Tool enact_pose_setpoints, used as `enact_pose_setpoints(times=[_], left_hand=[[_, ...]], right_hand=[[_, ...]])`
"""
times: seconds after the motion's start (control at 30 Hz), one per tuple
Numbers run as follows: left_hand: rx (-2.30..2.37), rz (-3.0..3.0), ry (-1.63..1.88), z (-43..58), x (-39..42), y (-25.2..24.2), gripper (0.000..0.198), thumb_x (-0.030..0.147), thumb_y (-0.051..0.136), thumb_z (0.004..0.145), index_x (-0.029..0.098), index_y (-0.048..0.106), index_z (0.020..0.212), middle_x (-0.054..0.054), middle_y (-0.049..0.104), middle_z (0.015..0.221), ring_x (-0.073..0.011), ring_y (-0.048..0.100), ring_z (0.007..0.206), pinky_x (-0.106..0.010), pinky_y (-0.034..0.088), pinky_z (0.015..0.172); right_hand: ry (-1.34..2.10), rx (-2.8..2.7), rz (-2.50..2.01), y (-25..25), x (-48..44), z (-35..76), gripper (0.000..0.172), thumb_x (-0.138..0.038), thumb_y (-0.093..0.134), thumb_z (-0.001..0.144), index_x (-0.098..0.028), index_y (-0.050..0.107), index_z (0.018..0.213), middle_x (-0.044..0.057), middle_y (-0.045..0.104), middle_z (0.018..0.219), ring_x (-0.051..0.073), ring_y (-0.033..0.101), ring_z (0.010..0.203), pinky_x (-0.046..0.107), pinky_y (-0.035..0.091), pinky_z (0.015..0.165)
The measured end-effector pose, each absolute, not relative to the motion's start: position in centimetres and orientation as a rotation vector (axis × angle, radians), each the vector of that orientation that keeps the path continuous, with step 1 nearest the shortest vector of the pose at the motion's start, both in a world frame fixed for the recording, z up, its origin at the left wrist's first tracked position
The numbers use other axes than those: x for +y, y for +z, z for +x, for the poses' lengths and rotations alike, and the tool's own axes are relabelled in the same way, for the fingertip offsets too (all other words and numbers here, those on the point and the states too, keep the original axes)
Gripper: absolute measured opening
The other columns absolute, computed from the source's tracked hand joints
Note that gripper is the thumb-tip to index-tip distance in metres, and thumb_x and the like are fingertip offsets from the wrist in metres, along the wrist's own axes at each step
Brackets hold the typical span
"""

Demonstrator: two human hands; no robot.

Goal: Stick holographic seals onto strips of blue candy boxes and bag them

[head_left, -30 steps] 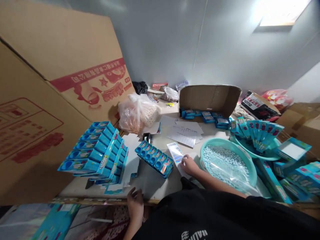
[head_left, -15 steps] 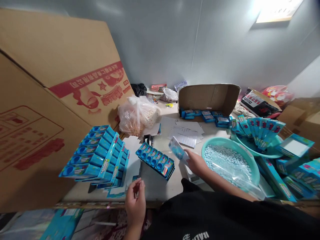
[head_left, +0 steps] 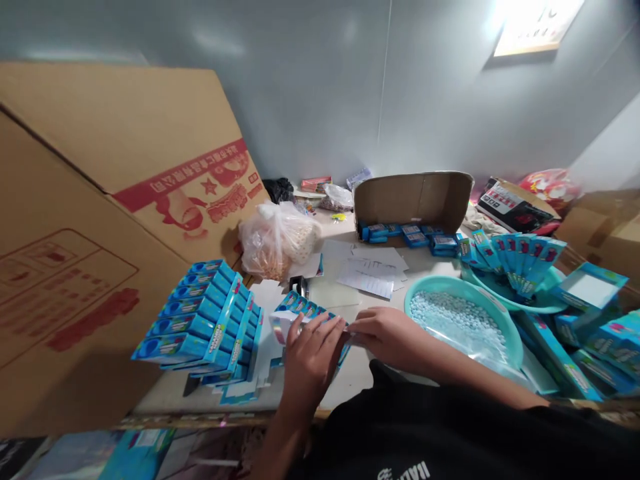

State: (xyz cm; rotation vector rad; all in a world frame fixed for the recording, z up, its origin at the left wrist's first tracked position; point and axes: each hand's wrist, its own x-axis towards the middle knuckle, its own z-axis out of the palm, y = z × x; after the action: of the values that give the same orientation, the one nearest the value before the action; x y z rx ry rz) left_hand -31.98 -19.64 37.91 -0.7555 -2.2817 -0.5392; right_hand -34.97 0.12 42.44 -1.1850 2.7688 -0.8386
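The left hand (head_left: 314,343) covers most of the pale sheet (head_left: 281,325) and, with it, much of the row of blue boxes (head_left: 299,303); its thumb is not discernible. Writing on the papers (head_left: 373,277) is too small to read, and a clear plastic bag (head_left: 463,341) obscures part of the pellets (head_left: 465,313). The left edge truncates the large carton (head_left: 100,220); the top edge clips the bright, washed-out wall panel (head_left: 537,27).

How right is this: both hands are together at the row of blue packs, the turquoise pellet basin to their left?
Wrong side: the head view shows the turquoise pellet basin to their right. The left hand and right hand are together at the row of blue packs.
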Motion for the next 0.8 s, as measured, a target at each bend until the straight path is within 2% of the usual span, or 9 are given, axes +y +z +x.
enact_pose_setpoints(times=[0.13, 0.23, 0.47, 0.57, 0.7, 0.8], left_hand=[[-2.211, -0.77, -0.499, -31.6, -20.9, 37.9, 0.03, 0.013, 0.058, 0.091, 0.017, 0.064, 0.121, -0.005, 0.073, 0.117, -0.0213, 0.06, 0.116, -0.044, 0.028, 0.115], [-2.188, -0.762, -0.462, -31.1, -21.4, 37.8, 0.028, 0.014, 0.058, 0.091, 0.018, 0.065, 0.118, -0.003, 0.072, 0.117, -0.02, 0.058, 0.119, -0.043, 0.027, 0.117], [-2.185, -0.703, -0.329, -30.0, -22.4, 36.2, 0.027, 0.023, 0.062, 0.091, 0.023, 0.063, 0.118, 0.002, 0.073, 0.116, -0.0137, 0.056, 0.123, -0.04, 0.022, 0.122], [-2.24, -0.633, -0.331, -29.9, -22.7, 36.1, 0.029, 0.03, 0.064, 0.09, 0.026, 0.062, 0.119, 0.005, 0.073, 0.115, -0.0116, 0.057, 0.119, -0.039, 0.021, 0.123], [-2.401, -0.587, -0.414, -29.9, -22.8, 36.7, 0.039, 0.04, 0.062, 0.091, 0.028, 0.058, 0.127, 0.003, 0.072, 0.105, -0.0118, 0.062, 0.1, -0.039, 0.031, 0.116], [-2.375, -0.603, -0.444, -29.9, -22.8, 37.3, 0.033, 0.034, 0.061, 0.092, 0.028, 0.061, 0.125, 0.002, 0.072, 0.103, -0.0131, 0.062, 0.096, -0.039, 0.037, 0.11]], right_hand=[[-1.064, 2.663, -1.096, 42.7, -0.2, -35.0, 0.025, -0.026, 0.054, 0.097, -0.017, 0.072, 0.081, 0.003, 0.066, 0.073, 0.012, 0.057, 0.065, 0.023, 0.038, 0.061], [-1.162, 2.56, -1.06, 42.6, -0.5, -35.0, 0.029, -0.026, 0.049, 0.097, -0.017, 0.074, 0.084, 0.005, 0.069, 0.076, 0.014, 0.06, 0.068, 0.022, 0.043, 0.064], [-1.166, 2.483, -1.025, 39.8, -0.5, -35.8, 0.029, -0.033, 0.05, 0.094, -0.022, 0.077, 0.094, 0.008, 0.075, 0.092, 0.023, 0.07, 0.083, 0.028, 0.054, 0.077], [-1.13, 2.496, -1.057, 39.2, -0.7, -36.2, 0.029, -0.034, 0.051, 0.093, -0.023, 0.078, 0.093, 0.008, 0.076, 0.095, 0.025, 0.07, 0.087, 0.029, 0.055, 0.079], [-1.049, 2.5, -1.165, 39.9, -0.9, -36.2, 0.029, -0.034, 0.052, 0.093, -0.024, 0.078, 0.085, 0.007, 0.076, 0.087, 0.022, 0.07, 0.08, 0.026, 0.055, 0.071], [-1.04, 2.568, -1.198, 40.7, -1.3, -36.0, 0.03, -0.032, 0.049, 0.094, -0.026, 0.077, 0.082, 0.007, 0.075, 0.084, 0.021, 0.069, 0.076, 0.027, 0.054, 0.07]])
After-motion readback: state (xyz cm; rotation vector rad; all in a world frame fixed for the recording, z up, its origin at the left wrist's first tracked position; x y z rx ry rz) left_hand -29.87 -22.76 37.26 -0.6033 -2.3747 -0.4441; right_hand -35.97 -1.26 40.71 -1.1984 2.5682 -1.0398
